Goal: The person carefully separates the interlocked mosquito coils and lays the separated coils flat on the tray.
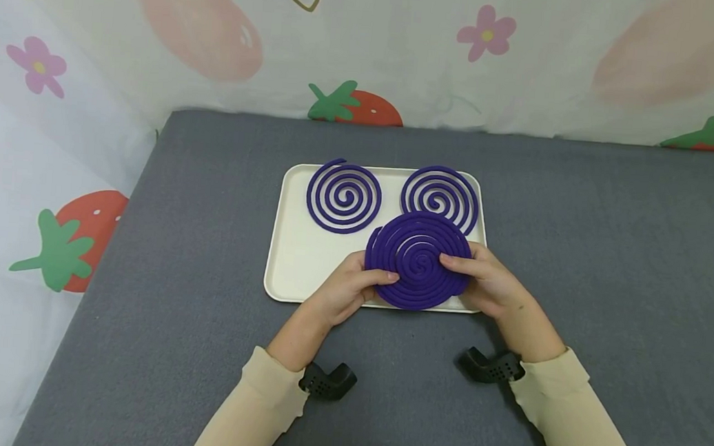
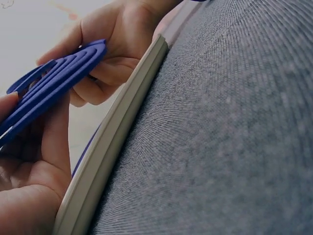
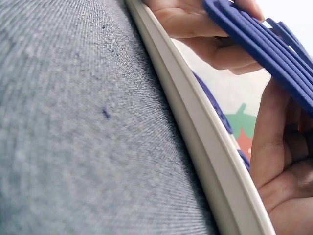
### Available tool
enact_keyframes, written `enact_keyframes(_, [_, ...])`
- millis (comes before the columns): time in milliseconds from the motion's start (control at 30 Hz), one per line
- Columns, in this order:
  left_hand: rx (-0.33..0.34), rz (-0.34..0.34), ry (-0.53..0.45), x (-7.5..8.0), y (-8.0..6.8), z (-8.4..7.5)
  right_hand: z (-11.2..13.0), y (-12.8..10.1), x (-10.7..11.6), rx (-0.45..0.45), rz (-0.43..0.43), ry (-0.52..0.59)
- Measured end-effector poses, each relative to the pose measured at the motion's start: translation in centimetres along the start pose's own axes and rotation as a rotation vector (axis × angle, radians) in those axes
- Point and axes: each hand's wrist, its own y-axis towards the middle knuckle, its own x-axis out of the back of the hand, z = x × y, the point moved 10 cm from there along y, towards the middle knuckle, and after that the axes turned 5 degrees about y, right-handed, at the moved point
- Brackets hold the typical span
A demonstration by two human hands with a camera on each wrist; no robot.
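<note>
Both hands grasp the purple double coil (image 1: 418, 260), held tilted above the near edge of the cream tray (image 1: 292, 260): left hand (image 1: 352, 286) pinching its left rim, right hand (image 1: 488, 280) its right. It looks light, stiff and brittle, best gripped at opposite rims. Two single coils (image 1: 343, 196) lie beyond.

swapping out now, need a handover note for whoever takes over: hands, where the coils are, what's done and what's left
Left hand: grips the left edge of the double purple coil, thumb on top.
Right hand: grips its right edge, fingers reaching toward the middle.
The double coil is held lifted above the near part of the cream tray, still in one piece.
Done: two single coils lie flat at the back of the tray, left coil and right coil.
Left, likely: separate the held coil and lay its halves on the tray.
</note>
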Motion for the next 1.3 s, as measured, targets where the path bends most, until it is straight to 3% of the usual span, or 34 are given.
enact_keyframes(267, [0.017,-0.008,0.01,0.1,0.0,0.2,0.2,-0.1,-0.1,0.009,0.001,-0.003])
enact_keyframes(600, [0.044,-0.078,0.031,0.5,0.0,0.2,0.2,-0.1,1.0,0.002,-0.16,-0.05])
enact_keyframes(867, [0.064,-0.132,0.062,1.0,0.1,0.5,-0.5,0.2,0.5,-0.039,-0.086,-0.04])
enact_keyframes(1300, [0.073,-0.117,0.101,0.8,0.0,0.5,-0.5,0.2,0.0,-0.046,-0.032,-0.067])
